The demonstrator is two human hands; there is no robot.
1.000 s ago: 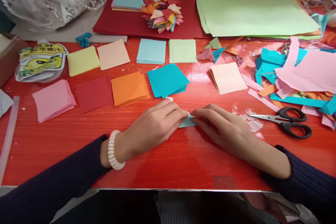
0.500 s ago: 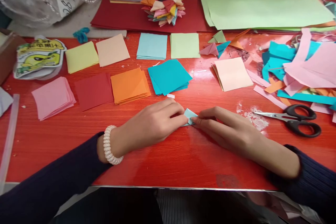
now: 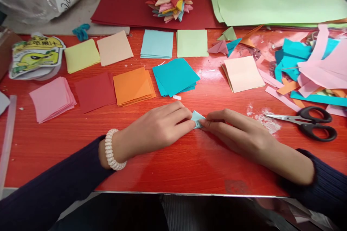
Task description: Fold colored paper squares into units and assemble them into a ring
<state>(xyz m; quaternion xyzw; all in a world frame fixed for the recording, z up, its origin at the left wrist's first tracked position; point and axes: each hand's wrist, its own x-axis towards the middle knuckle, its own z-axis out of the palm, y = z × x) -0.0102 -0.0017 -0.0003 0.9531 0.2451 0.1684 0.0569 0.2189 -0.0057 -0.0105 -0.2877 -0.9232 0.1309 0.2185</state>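
Observation:
A small light-blue piece of folded paper (image 3: 197,118) lies on the red table between my hands, its pointed top facing away from me. My left hand (image 3: 165,122) pinches its left side with thumb and fingers. On the right side, the fingertips of my right hand (image 3: 234,128) press and grip the paper. Both hands cover parts of it, so its full outline is hidden. Just beyond the hands sits a stack of turquoise paper squares (image 3: 176,77), with orange squares (image 3: 133,86) to its left.
Black-handled scissors (image 3: 306,121) lie at the right, below a heap of paper scraps (image 3: 320,65). Stacks of pink (image 3: 51,99), dark red (image 3: 94,92) and peach squares (image 3: 242,74) surround the work spot. A ring of folded paper pieces (image 3: 169,0) stands at the back.
The view has shifted slightly, so the table things appear a little higher and more spread. Both hands stay on the folded paper with hardly any movement.

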